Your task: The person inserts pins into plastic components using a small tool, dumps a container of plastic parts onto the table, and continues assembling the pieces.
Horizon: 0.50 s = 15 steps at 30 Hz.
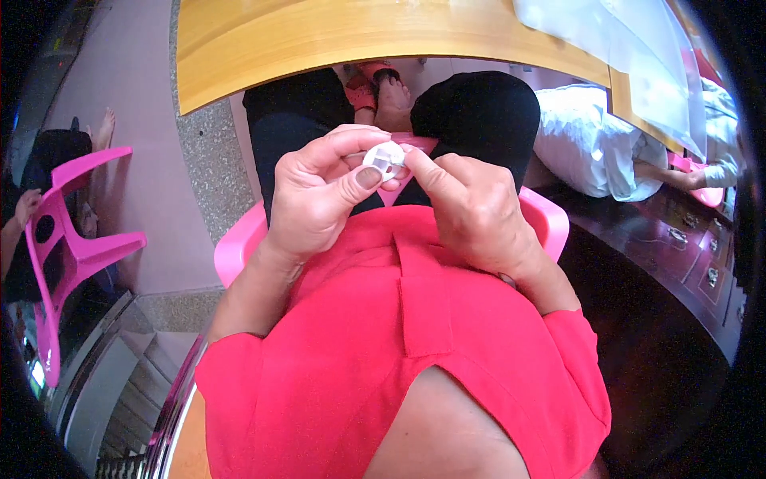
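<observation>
Small white round part held over the lap

A small white round plastic part with an opening in its face sits in the left hand, above the lap and on the near side of the yellow wooden table. The left grip is clamped on it, thumb on the near left edge and fingers on the far side. The right hand meets the part's right edge with its index fingertip, the other fingers curled; whether its grip pinches the part, I cannot tell.

The person wears a red top and black trousers and sits on a pink chair. A translucent plastic sheet drapes over the table's right end, with white fabric below it. Another pink plastic chair stands at left, another person's hand beside it.
</observation>
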Each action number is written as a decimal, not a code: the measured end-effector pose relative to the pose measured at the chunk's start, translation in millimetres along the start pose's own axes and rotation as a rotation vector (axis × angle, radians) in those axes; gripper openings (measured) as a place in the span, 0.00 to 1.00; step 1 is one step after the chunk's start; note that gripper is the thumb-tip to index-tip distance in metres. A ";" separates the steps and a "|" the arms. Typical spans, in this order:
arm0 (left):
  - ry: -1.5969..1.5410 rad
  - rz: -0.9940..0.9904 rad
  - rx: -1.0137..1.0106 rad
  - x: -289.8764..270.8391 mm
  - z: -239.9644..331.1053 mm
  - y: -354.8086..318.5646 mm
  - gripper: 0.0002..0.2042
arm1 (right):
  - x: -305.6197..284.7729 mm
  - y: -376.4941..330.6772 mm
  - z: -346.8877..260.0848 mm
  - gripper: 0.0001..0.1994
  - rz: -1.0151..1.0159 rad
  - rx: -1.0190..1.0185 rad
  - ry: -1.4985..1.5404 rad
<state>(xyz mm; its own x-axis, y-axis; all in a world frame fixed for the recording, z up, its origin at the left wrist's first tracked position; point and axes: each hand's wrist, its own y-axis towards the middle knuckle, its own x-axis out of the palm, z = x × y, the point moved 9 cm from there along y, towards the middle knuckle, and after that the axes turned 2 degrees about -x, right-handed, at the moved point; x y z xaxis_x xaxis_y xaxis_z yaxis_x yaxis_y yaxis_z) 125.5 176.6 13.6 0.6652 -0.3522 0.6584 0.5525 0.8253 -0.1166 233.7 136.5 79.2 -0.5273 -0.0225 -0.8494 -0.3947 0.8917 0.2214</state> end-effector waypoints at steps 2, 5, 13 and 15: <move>-0.007 -0.004 0.009 -1.1 0.0 -0.5 0.14 | -0.6 1.7 0.5 0.25 -0.002 0.018 0.058; 0.062 -0.024 0.054 -1.6 2.4 -0.4 0.15 | 2.7 3.6 5.3 0.24 -0.040 0.088 0.197; -0.041 0.026 -0.049 -7.0 -9.7 -1.1 0.14 | 8.5 4.9 17.3 0.23 -0.068 0.185 0.448; -0.077 0.063 -0.083 -8.7 -11.8 -1.4 0.15 | 8.5 3.1 17.0 0.23 -0.054 0.193 0.329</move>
<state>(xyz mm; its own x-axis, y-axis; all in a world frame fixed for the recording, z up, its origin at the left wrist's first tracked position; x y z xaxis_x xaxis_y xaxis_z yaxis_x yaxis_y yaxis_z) 124.9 173.3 -0.7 0.6607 -0.2634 0.7029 0.5529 0.8041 -0.2184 240.8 146.8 64.6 -0.7354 -0.1878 -0.6511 -0.2961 0.9533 0.0595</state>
